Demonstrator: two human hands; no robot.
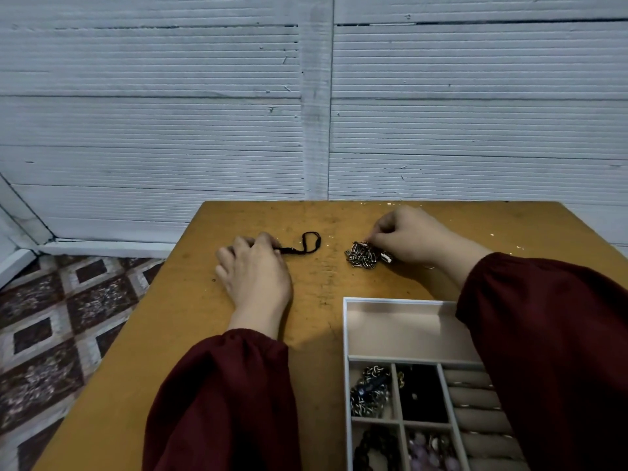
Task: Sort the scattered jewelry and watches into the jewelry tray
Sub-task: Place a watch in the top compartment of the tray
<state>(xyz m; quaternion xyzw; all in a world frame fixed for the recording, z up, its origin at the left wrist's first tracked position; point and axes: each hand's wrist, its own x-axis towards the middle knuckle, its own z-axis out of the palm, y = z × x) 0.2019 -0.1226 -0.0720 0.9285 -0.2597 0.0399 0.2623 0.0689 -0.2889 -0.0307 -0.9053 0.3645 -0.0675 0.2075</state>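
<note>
Lying loose on the worktop (170, 334), two pieces are counted, a black cord bracelet (311, 244) and a heap of silver metal links (363, 257), set near each other just beyond the far end of the jewelry tray (345, 334). Two hands are seen. The left grip (255, 271) is closed, fingers curled, on the bracelet's tail end, with the loop laid flat to its right. The right grip (413, 239) is pinched together on the top of the link heap. In the tray, one long far compartment and four small ones holding jewelry can be counted; the ring rolls are partly hidden by a dark red sleeve (550, 351).
</note>
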